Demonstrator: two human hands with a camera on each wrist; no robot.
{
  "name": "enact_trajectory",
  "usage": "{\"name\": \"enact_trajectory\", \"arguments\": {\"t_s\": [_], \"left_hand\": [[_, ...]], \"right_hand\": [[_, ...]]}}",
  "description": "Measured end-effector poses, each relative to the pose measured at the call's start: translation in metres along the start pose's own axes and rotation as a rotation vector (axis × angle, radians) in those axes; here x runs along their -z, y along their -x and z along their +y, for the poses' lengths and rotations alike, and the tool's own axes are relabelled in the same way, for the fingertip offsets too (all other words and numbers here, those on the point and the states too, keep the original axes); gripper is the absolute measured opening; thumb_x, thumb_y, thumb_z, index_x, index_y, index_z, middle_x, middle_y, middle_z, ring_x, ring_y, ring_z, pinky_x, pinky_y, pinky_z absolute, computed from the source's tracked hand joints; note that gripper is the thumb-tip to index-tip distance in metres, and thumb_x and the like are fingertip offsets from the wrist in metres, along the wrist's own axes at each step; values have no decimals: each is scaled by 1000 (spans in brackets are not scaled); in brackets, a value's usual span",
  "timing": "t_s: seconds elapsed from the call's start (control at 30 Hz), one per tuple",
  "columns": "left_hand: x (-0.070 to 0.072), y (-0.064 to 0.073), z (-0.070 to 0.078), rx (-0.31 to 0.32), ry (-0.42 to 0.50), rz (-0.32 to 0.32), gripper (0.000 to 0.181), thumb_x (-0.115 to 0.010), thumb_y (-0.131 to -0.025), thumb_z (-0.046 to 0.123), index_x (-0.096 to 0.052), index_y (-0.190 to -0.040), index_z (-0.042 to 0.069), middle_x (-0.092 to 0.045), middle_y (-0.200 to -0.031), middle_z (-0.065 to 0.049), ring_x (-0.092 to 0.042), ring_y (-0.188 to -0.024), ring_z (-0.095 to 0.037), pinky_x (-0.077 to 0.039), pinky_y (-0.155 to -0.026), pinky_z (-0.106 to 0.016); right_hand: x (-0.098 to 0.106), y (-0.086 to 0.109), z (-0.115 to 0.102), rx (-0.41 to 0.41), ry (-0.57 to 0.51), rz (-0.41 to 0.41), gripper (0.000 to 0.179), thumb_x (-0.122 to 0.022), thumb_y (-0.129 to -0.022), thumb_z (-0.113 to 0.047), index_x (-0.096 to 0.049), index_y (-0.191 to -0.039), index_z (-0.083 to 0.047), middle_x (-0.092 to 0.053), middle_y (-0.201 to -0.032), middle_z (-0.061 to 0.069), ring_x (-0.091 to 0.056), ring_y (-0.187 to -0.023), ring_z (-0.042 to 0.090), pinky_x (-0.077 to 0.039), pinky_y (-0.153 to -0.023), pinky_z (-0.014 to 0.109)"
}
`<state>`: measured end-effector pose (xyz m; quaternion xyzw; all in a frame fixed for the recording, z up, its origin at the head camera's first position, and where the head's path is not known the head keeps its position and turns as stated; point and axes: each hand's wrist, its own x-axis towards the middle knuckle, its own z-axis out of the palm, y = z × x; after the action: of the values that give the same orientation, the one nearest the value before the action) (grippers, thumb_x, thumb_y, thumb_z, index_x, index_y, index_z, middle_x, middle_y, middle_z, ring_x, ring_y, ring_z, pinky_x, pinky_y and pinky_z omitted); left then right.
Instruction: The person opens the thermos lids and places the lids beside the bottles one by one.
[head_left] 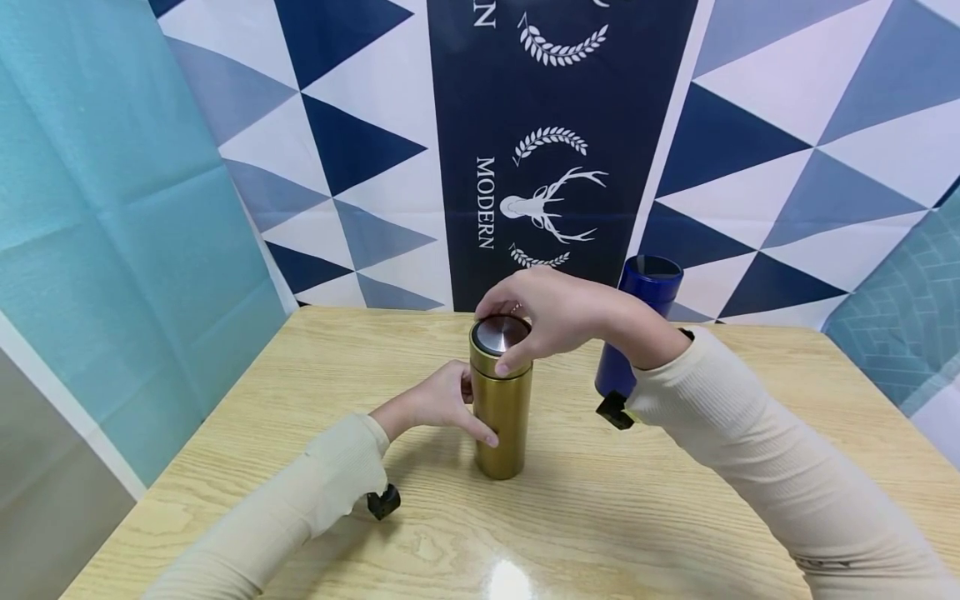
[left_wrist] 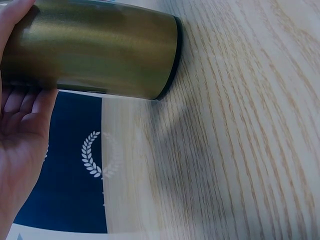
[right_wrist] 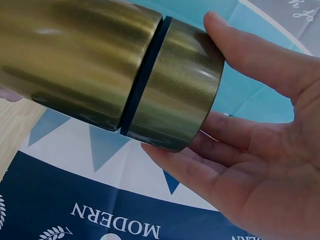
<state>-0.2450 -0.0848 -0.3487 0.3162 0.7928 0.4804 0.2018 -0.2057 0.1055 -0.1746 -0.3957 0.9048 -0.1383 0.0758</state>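
A gold thermos flask (head_left: 504,425) stands upright on the wooden table. My left hand (head_left: 442,398) grips its body from the left, thumb across the front and the other fingers curled behind. From above, my right hand (head_left: 558,310) holds the flask's lid (right_wrist: 175,85), with the thumb on the near side and fingers on the far side. The lid has a shiny silver top, and a dark ring shows between it and the body in the right wrist view. In the left wrist view the flask's dark base edge (left_wrist: 172,65) is at the tabletop.
A dark blue cylindrical bottle (head_left: 617,367) stands behind my right forearm, partly hidden by it. The wooden table (head_left: 420,542) ends at a patterned backdrop (head_left: 375,125) with triangles and a deer print. A teal cloth (head_left: 112,208) hangs on the left.
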Motion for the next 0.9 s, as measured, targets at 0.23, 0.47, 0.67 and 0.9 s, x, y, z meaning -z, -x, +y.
{"name": "enact_trajectory", "arguments": {"t_s": [0.23, 0.47, 0.67, 0.9], "left_hand": [[0, -1, -2, -6, 12, -1, 58, -86, -64, 4, -60, -116, 5, -68, -115, -9, -64, -98, -7, -53, -92, -25], [0, -1, -2, -18, 22, -4, 58, -85, -64, 3, -60, -116, 4, -68, -115, -10, -64, -97, -6, -54, -92, -25], [0, -2, -3, -23, 20, -5, 59, -85, -64, 2, -60, -117, 5, -68, -116, -10, -64, -97, -6, -54, -92, -25], [0, -1, -3, -28, 23, -10, 60, -86, -64, 4, -59, -118, 6, -67, -117, -9, -64, -99, -8, -54, -92, -26]], "right_hand": [[2, -1, -1, 2, 33, -12, 52, -81, -76, -22, -63, -122, -6, -71, -113, 7, -65, -99, 17, -54, -86, 34], [3, -2, 0, -10, 30, -34, 54, -81, -76, -22, -62, -124, -7, -70, -117, 6, -66, -103, 17, -54, -92, 37], [3, -3, 0, 0, 8, -64, 52, -80, -77, -19, -61, -125, -7, -69, -121, 6, -65, -104, 17, -53, -95, 39], [4, -3, -1, 5, 21, -80, 52, -80, -78, -15, -61, -126, -8, -67, -124, 6, -64, -105, 18, -55, -93, 37]]}}
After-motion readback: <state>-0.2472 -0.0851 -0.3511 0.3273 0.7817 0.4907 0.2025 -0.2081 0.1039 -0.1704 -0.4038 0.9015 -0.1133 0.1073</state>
